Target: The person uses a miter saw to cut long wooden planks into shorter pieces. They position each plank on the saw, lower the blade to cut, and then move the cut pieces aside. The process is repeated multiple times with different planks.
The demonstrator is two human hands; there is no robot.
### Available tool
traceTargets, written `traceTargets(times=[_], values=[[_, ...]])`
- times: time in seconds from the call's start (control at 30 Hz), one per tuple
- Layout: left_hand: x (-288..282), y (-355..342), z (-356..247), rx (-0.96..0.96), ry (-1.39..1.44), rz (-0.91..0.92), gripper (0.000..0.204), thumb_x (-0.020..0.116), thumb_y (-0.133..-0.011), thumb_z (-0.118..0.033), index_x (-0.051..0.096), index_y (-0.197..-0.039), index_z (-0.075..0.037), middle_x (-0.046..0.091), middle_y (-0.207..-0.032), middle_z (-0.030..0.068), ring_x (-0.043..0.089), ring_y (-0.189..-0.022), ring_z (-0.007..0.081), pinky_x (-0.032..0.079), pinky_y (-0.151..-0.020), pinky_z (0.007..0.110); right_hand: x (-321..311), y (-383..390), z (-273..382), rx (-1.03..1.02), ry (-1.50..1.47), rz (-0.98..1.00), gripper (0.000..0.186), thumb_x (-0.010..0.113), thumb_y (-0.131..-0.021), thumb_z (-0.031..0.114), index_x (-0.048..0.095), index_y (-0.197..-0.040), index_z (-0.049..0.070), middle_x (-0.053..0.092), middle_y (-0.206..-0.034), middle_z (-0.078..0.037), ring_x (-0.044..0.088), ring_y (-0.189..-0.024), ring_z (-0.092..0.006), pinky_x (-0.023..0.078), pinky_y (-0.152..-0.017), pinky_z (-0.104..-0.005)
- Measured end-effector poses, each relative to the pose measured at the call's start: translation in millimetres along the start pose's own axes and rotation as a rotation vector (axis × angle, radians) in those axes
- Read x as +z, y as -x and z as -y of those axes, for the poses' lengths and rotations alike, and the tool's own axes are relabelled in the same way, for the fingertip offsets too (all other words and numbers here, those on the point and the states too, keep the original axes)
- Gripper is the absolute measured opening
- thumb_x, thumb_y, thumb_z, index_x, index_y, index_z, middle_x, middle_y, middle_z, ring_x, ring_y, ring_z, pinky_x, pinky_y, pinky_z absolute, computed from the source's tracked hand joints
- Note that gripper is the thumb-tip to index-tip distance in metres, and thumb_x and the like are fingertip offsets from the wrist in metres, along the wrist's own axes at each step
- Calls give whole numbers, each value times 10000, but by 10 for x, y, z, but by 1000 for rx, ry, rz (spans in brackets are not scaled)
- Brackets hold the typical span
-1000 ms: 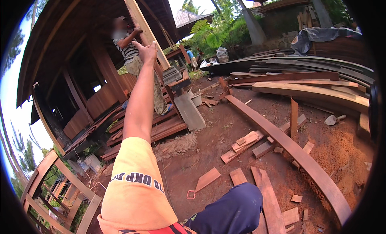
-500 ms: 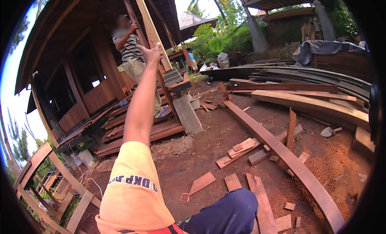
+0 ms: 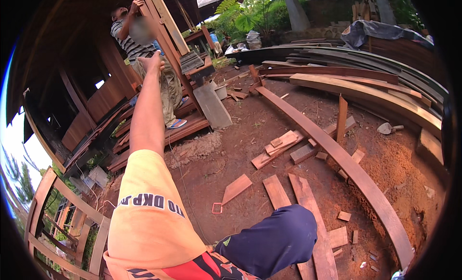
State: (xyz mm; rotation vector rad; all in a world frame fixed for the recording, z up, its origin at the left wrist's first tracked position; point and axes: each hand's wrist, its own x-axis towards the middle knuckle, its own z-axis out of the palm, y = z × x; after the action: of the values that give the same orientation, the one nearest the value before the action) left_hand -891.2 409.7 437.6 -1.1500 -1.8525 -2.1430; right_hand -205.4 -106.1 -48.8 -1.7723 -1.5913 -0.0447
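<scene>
My left hand (image 3: pixel 152 63) is raised far out at the end of my outstretched arm, small in the picture. Its fingers look spread, and nothing shows in them. Just beyond it in the picture, a reddish-brown wooden post (image 3: pixel 166 37) stands tilted, with a paler timber (image 3: pixel 169 20) alongside. A co-worker in a striped shirt (image 3: pixel 126 37) stands on the wooden steps and grips the post high up with one hand (image 3: pixel 137 5). Blue cloth beside the post hints at a second person, mostly hidden. My right hand is out of view.
A long brown beam (image 3: pixel 332 169) runs across the ground on my right. Offcut boards (image 3: pixel 308 222) lie around my bent knee (image 3: pixel 274 236). Stacked planks (image 3: pixel 365 82) and a trowel (image 3: pixel 387 128) are farther right. A wooden frame (image 3: pixel 72 222) stands at left; a concrete footing (image 3: pixel 211 107) lies ahead.
The view has tipped down and shifted to the right. The co-worker has leaned back with a hand higher on the post. My left arm stays stretched out, its hand turned a little.
</scene>
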Motion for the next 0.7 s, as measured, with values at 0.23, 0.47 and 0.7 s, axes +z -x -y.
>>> traceTargets(times=[0.23,0.47,0.7], values=[[538,1052,699,157,230,522,965,725,-972,-179,51,-1635,13,666,-987,121,676,-745,161,541,-592,280,255,294,123,425,-117,159,199,655,-919,-1,675,-1113,-42,665,-938,-194,662,-836,-327,512,-740,-383],[521,4541,2330,-197,-50,1522,465,667,-1009,-134,558,-1426,41,684,-1206,114,686,-1084,195,545,-955,312,683,927,301,574,104,315,329,692,-846,-11,673,-1171,38,663,-1127,-172,618,-1050,-381,474,-934,-474],[-135,6008,2917,219,-223,1799,382,702,-920,-40,657,-1292,36,617,-1299,162,584,-1261,294,441,-1089,397,317,1597,313,938,205,187,430,650,-865,-32,627,-1290,32,650,-1243,-186,597,-1195,-384,476,-1018,-470]])
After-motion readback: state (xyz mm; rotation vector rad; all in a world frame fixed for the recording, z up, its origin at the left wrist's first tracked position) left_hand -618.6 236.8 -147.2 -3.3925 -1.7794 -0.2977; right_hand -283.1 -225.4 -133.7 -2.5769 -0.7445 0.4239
